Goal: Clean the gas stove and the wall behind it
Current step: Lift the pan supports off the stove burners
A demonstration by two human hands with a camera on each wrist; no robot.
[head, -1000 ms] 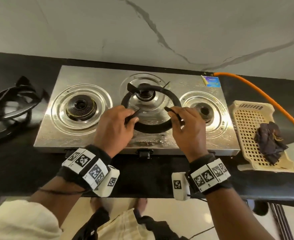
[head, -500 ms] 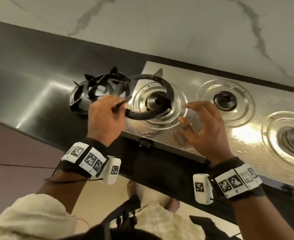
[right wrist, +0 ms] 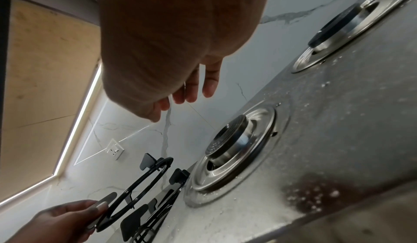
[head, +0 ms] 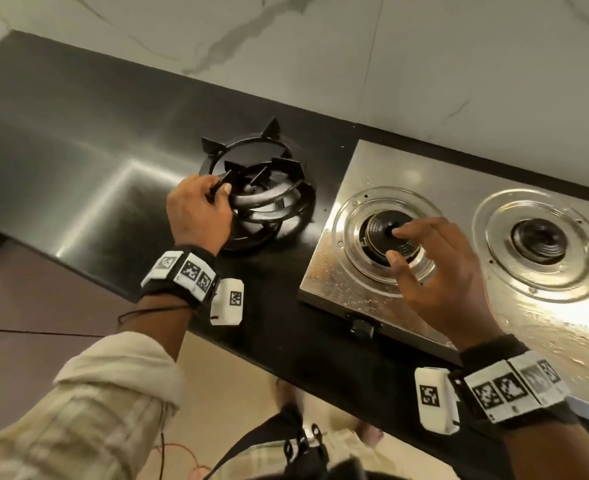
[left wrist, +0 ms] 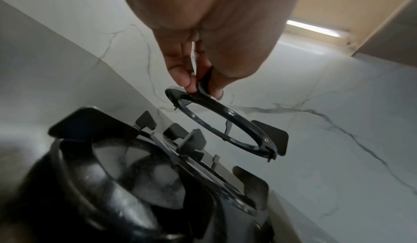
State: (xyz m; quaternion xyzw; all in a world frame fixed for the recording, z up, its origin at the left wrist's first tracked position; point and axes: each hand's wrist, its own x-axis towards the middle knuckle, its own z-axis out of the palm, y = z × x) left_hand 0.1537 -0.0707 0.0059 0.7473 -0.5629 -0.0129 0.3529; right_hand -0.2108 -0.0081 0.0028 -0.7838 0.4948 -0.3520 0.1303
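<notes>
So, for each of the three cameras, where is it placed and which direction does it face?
Head: looks down at the gas stove, counter and both forearms.
Left wrist: looks along the left hand, whose fingers pinch a pan-support ring over the stacked rings.
Right wrist: looks along the open right hand across the burners to the wall.
All three show that ring.

Our left hand (left wrist: 203,38) reaches down from twelve o'clock, pinching the rim of a black pan support (left wrist: 225,127). It hangs tilted above stacked pan supports (left wrist: 140,179) at seven o'clock, marble wall (left wrist: 338,122) behind.
</notes>
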